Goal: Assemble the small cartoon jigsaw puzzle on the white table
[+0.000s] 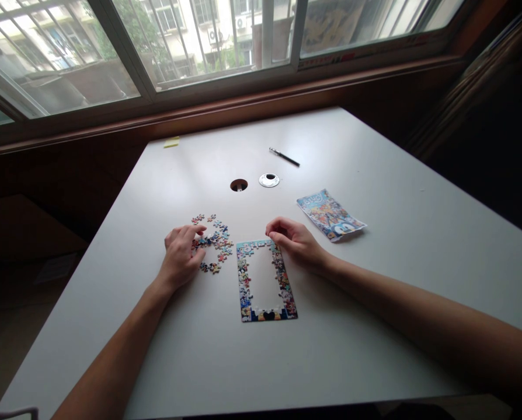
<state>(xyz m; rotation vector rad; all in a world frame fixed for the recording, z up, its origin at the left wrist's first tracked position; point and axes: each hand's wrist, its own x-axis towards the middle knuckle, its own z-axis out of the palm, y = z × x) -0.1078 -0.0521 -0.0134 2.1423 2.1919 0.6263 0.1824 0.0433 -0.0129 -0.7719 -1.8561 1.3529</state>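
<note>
My left hand (182,254) rests at the left side of a loose heap of puzzle pieces (221,236). Its thumb and fingers are apart, the fingertips over the pieces. To the right of the heap lies a joined puzzle border (244,291), a tall rectangle of colourful cartoon pieces with bare white table inside it. My right hand (293,239) is at the border's top right corner, with fingers curled and thumb pressed to them. Anything in that pinch is hidden or too small to name.
A creased picture sheet (331,214) in blue cartoon print lies to the right. Farther back are a black pen (284,157), a round cable hole (239,185) and its silver cover (269,180). A yellow sticky note (171,142) is at the white table's (208,361) far left corner.
</note>
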